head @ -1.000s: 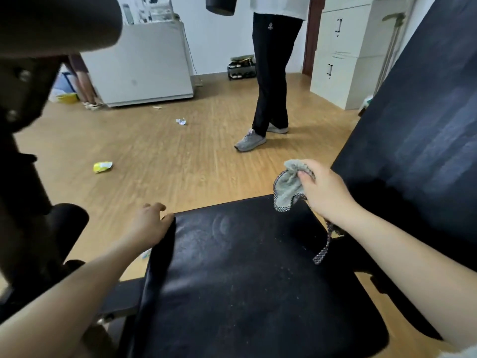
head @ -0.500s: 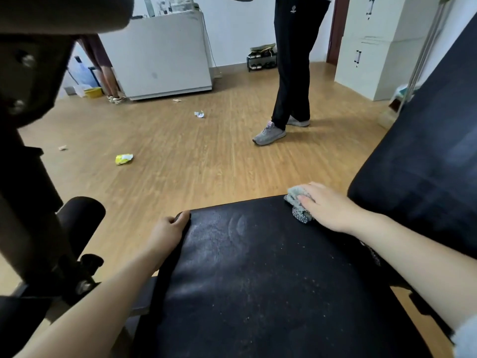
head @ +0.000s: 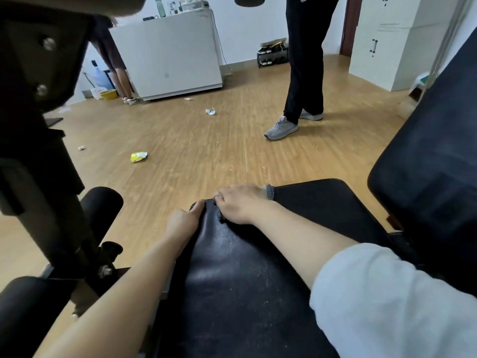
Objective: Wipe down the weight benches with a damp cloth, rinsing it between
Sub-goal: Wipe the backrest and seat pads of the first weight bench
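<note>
No writing can be read anywhere; a small pale mark on the trousers of a standing person (head: 304, 73) is too blurred to make out, and the bottles and boxes on top of the white cabinet (head: 170, 52) show no legible labels.

The black bench seat pad (head: 253, 275) runs lengthwise away from the camera, its far end near the middle of the view and its near end cut off by the bottom edge. Its surface shows fine pale specks and a glossy patch. To the right, the tilted backrest pad (head: 428, 161) rises steeply and is cropped by the right edge.

The right hand (head: 240, 205) lies palm down at the far left corner of the seat, pressing the cloth (head: 269, 192) flat against the pad. The cloth is almost wholly hidden beneath the hand: only a grey edge with a dark beaded trim peeks out at either side. The left hand (head: 183, 223) grips the seat's left edge just beside it, thumb on top, fingers curled under out of sight.

A black foam roller (head: 103, 205) and machine frame (head: 38, 125) fill the left. A yellow wrapper (head: 138, 156) lies on the wooden floor (head: 193, 146)
</note>
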